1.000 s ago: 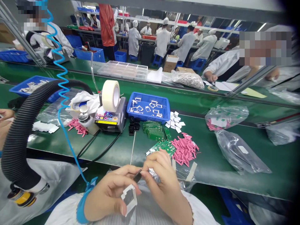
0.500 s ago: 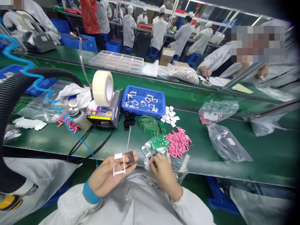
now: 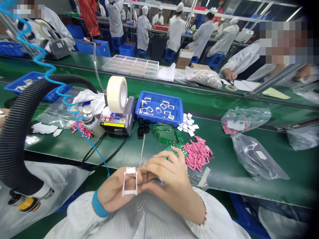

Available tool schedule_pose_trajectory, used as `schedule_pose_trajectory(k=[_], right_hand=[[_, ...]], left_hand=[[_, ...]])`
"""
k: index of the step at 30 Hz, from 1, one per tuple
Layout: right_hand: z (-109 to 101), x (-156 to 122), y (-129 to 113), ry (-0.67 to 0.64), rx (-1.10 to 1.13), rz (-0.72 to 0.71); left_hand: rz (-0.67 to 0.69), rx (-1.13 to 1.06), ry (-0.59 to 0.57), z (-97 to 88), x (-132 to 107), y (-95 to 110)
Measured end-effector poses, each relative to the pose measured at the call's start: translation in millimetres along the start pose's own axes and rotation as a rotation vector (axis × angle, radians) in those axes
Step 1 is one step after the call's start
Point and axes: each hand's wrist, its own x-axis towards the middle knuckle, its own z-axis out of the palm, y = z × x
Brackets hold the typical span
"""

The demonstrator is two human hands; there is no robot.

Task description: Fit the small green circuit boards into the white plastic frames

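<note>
My left hand [image 3: 116, 191], palm up with a blue wristband, holds a white plastic frame [image 3: 130, 192] between thumb and fingers. The frame is a thin open rectangle with a wider bar at its top. My right hand [image 3: 169, 172] reaches across, its fingers closed at the left fingertips. Between them shows a sliver of a small dark panel [image 3: 147, 176], mostly hidden by the fingers. Just beyond the right hand lie green circuit boards [image 3: 179, 150], partly covered by it, and a heap of pink strips [image 3: 196, 154].
A blue tray [image 3: 159, 120] with more white frames stands behind, next to a tape dispenser [image 3: 117, 124]. White pieces [image 3: 188, 124], stacked boards [image 3: 163, 133] and black parts [image 3: 143, 128] lie nearby. A black hose [image 3: 15, 139] curves at left; plastic bags [image 3: 259, 156] lie right.
My right hand has moved left from beside the boards to my left fingertips, covering most of the dark panel. The white frame stays in my left hand. The view has shifted slightly.
</note>
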Motion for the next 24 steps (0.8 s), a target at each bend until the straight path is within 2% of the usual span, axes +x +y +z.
schedule_pose_trajectory(k=[3, 6, 8, 10, 13, 16, 19, 24], right_hand=[[3.6, 1.4, 1.7, -0.052, 0.415, 0.100], [16.3, -2.5, 2.6, -0.051, 0.812, 0.171], [25.2, -6.1, 3.4, -0.049, 0.994, 0.191], [29.4, -7.7, 3.6, -0.078, 1.063, 0.197], [24.0, -5.0, 0.2, -0.058, 0.936, 0.195], [11.8, 1.0, -8.1, 0.066, 0.590, 0.151], [3.5, 5.5, -16.2, 0.103, 0.258, 0.094], [2.0, 4.8, -18.8, 0.081, 0.127, 0.096]], left_hand=[[-0.038, -0.053, -0.086, -5.5, -3.3, 1.0], [-0.007, -0.069, -0.145, -7.0, -5.5, 1.2], [0.004, -0.081, -0.163, -4.5, -6.5, 2.1], [0.007, -0.088, -0.168, 0.0, -7.4, 4.1], [0.036, -0.033, -0.147, 7.8, -9.6, 8.4], [0.092, 0.130, -0.123, 12.6, -13.0, 12.0], [0.146, 0.339, -0.099, 10.8, -16.7, 13.3], [0.195, 0.607, -0.151, 1.6, -18.2, 13.0]])
